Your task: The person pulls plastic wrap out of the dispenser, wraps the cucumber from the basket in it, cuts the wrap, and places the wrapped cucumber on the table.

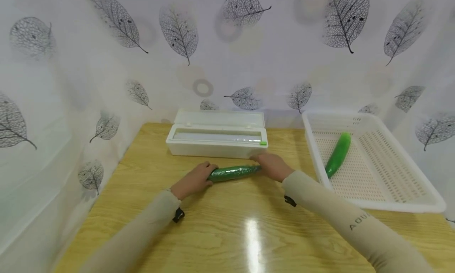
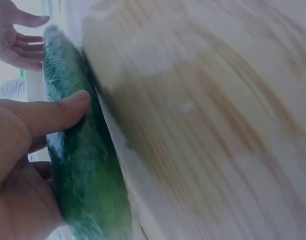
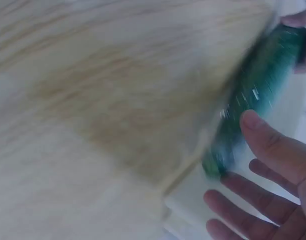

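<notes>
A dark green cucumber (image 1: 234, 173), covered in shiny clear film, lies crosswise over the table between the two hands. My left hand (image 1: 194, 180) grips its left end; in the left wrist view the thumb presses on top of the cucumber (image 2: 93, 170) and the fingers go round its far side. At the other end is my right hand (image 1: 273, 166). The right wrist view shows that hand (image 3: 278, 185) with its fingers spread and extended, the thumb tip right at the film-covered side of the cucumber (image 3: 258, 85).
Just behind the cucumber stands a long white box (image 1: 217, 149), its lid raised, with a roll of film (image 1: 217, 137) inside and a green slider (image 1: 263, 143) at its right. A white perforated basket (image 1: 408, 206) to the right holds another green cucumber (image 1: 339, 154). Leaf-print curtain hangs behind.
</notes>
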`<state>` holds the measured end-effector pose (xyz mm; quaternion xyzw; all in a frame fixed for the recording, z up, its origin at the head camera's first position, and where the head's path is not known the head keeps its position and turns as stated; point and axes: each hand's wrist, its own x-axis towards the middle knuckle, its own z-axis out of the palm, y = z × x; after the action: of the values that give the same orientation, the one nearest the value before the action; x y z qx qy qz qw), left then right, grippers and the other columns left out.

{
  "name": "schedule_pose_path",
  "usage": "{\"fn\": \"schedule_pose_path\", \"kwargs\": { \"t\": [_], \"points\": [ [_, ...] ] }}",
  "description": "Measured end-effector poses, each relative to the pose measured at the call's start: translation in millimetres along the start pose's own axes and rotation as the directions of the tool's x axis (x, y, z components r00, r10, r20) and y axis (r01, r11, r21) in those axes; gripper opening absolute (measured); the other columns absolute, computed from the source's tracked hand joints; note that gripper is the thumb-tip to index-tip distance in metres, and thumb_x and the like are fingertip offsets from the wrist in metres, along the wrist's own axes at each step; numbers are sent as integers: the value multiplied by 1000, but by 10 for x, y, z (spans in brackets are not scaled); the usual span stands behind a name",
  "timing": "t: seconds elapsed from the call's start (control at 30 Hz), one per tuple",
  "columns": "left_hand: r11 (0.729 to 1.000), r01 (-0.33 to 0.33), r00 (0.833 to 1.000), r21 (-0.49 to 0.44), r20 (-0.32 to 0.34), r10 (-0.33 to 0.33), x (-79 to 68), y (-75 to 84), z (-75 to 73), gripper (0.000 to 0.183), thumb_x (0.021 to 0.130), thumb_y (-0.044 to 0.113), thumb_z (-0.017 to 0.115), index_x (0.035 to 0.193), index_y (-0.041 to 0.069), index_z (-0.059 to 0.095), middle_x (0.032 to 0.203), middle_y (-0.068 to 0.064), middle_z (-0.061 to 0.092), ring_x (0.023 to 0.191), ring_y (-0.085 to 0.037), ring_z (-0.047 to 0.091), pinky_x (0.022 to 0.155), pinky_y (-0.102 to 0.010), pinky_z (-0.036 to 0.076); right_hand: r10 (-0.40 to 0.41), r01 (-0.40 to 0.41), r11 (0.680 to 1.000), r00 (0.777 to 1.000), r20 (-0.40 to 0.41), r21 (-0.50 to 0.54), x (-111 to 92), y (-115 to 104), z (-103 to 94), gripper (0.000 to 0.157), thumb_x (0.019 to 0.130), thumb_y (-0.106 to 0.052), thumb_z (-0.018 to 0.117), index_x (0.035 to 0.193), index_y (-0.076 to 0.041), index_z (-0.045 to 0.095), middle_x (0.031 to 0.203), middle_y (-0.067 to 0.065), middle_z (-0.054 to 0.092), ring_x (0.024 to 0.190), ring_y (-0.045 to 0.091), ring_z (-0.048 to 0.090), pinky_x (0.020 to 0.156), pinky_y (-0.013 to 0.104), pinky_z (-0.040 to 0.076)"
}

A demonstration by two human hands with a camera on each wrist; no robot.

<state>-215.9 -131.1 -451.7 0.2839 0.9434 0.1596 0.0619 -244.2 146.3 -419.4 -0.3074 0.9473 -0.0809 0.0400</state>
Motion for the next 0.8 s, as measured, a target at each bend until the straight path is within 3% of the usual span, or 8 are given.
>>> {"fn": "schedule_pose_path", "kwargs": {
  "t": [0.13, 0.37, 0.6, 0.8],
  "points": [
    [999, 33, 999, -33, -9, -34, -180, -154, -61, 49, 85, 11, 68, 130, 5, 47, 113, -14, 56, 101, -25, 56, 86, -41, 50, 19, -18, 1000, 998, -52, 11, -53, -62, -100, 55, 75, -19, 77, 126, -7, 58, 126, 11, 61, 111, 29, 61, 92, 43, 51],
    [979, 141, 989, -144, -25, -146, -661, -489, -249, 47, 87, 8, 65, 129, 4, 45, 119, -23, 52, 108, -36, 54, 90, -52, 47, 48, -38, 997, 986, -158, 67, -96, -109, -223, 37, 81, -17, 73, 115, -6, 64, 112, 10, 68, 101, 27, 65, 84, 41, 54],
    [940, 280, 958, -197, -6, -287, -1117, -704, -442, 45, 86, 8, 65, 127, 1, 47, 118, -29, 52, 108, -42, 53, 86, -55, 47, 64, -48, 997, 955, -289, 63, -81, -58, -183, 25, 81, -14, 73, 104, -5, 69, 105, 11, 70, 98, 28, 65, 83, 41, 54],
    [916, 347, 937, -204, 43, -346, -1396, -879, -572, 48, 84, 9, 67, 125, -6, 46, 113, -32, 54, 102, -44, 54, 81, -53, 48, 104, -96, 995, 913, -395, 40, -75, 33, -125, 21, 80, -11, 72, 100, -3, 69, 102, 13, 70, 92, 30, 65, 78, 42, 54]
  ]
}}
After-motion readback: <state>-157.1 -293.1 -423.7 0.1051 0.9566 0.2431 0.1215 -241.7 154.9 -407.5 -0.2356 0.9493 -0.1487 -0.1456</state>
